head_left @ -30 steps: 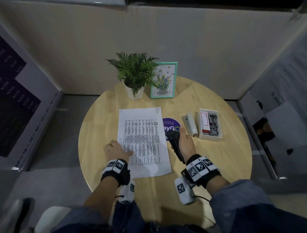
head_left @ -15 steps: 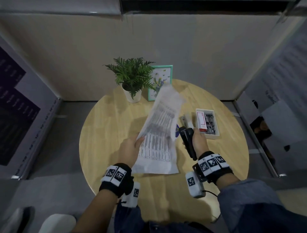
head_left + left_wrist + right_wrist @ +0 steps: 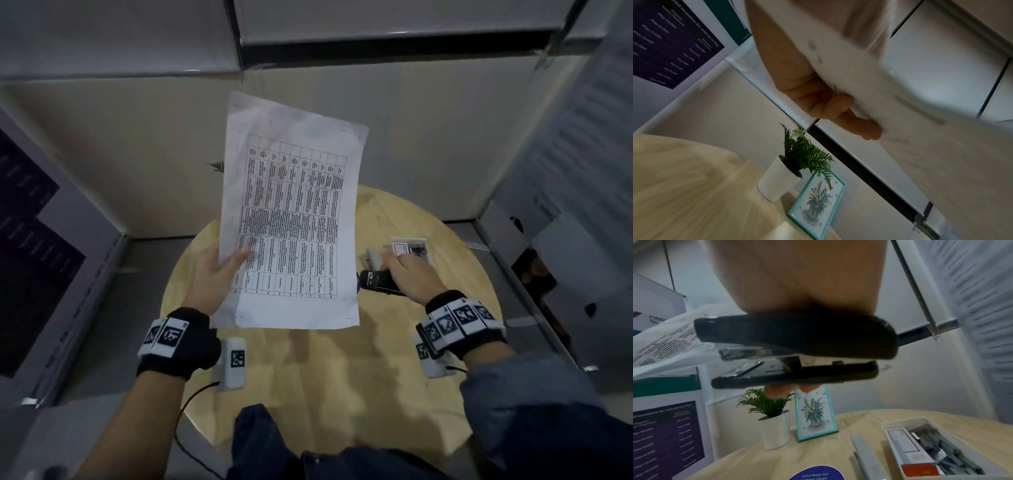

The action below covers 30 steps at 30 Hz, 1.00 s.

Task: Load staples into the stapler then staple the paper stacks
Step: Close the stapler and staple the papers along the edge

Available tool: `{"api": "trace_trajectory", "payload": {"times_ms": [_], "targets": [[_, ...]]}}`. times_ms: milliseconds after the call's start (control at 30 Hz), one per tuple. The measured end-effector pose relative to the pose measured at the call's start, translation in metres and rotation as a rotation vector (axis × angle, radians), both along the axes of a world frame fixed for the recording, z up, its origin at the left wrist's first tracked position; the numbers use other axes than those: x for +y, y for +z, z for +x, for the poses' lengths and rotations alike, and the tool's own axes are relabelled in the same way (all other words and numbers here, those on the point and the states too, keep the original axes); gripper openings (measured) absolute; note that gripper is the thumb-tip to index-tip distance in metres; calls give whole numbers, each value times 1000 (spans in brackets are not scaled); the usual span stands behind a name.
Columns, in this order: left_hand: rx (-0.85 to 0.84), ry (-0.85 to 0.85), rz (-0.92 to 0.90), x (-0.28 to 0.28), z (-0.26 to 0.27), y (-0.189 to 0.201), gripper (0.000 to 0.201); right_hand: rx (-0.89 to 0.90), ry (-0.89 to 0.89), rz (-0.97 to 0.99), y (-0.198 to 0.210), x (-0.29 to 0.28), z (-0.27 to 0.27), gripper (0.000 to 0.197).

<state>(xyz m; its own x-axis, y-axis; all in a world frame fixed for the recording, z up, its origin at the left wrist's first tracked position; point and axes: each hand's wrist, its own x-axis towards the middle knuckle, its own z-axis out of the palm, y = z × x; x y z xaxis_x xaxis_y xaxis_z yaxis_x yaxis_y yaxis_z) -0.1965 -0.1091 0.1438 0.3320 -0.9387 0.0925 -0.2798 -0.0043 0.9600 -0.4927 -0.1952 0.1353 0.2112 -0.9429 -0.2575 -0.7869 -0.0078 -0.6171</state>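
Note:
A printed paper stack stands nearly upright above the round wooden table. My left hand pinches its lower left edge, thumb on the front and fingers curled behind the sheets. My right hand grips a black stapler held in the air just right of the paper's lower right corner. In the right wrist view the black stapler lies sideways under the palm, its mouth toward the paper, with fingertips showing under its base.
A grey stapler lies on the table beside a white tray holding a staple box and loose staples. A potted fern and a framed flower picture stand at the back. A round blue sticker is on the tabletop. Panels enclose the table.
The left hand has lifted the paper stack off the table and raised it upright. The right hand has lifted the black stapler and turned it toward the paper's right edge.

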Motion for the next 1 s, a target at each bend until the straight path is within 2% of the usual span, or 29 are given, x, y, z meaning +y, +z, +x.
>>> {"api": "trace_trajectory", "payload": {"times_ms": [167,300,400,600,767,1000], "targets": [[-7,-2,-13,-3,4,-1,20,-27,70,-17,-2,4,10,55],[-16,-15,-11,-4,4,-3,21,-121,101,29,-6,6,13,56],[-21,-19,-9,-4,3,-2,16,-161,108,58,-4,8,15,56],[-38,-50,-53,-4,-8,10,21,-228,113,76,-7,6,20,53],[-52,-63,-35,-8,-10,14,21,-224,119,45,-7,6,23,41],[-47,-75,-47,-8,-12,16,25,-213,102,31,-6,6,25,39]]}}
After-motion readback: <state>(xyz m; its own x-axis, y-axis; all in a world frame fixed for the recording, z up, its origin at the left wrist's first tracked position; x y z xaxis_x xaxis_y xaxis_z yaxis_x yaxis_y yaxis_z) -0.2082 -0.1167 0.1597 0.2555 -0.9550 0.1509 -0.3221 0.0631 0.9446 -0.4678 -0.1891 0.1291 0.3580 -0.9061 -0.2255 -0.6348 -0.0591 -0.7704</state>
